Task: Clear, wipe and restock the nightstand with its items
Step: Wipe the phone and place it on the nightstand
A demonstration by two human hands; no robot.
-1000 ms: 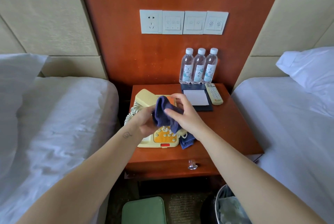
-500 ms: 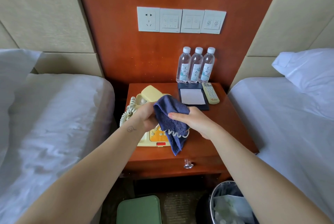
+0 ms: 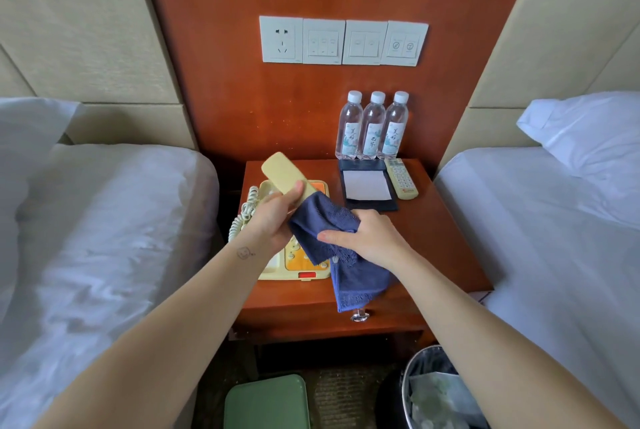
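- Two hands work one handset (image 3: 282,174): the fingers (image 3: 295,192) of our left hand (image 3: 273,221) curl round its middle, its long axis tilting up and away leftward.
- Our right hand (image 3: 367,238), just right of them, clenches the blue cloth (image 3: 332,231) over the handset's near end.
- Both hover above the phone base (image 3: 275,272) on the table (image 3: 443,238).

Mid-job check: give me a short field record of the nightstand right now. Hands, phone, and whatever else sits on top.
left hand: grips the handset, lifted off the phone base
right hand: holds the blue cloth over the handset's lower end
cord: coiled, left of the base
back edge: three water bottles, upright in a row
in front of bottles: notepad folder, remote to its right
nightstand: not yet cleared
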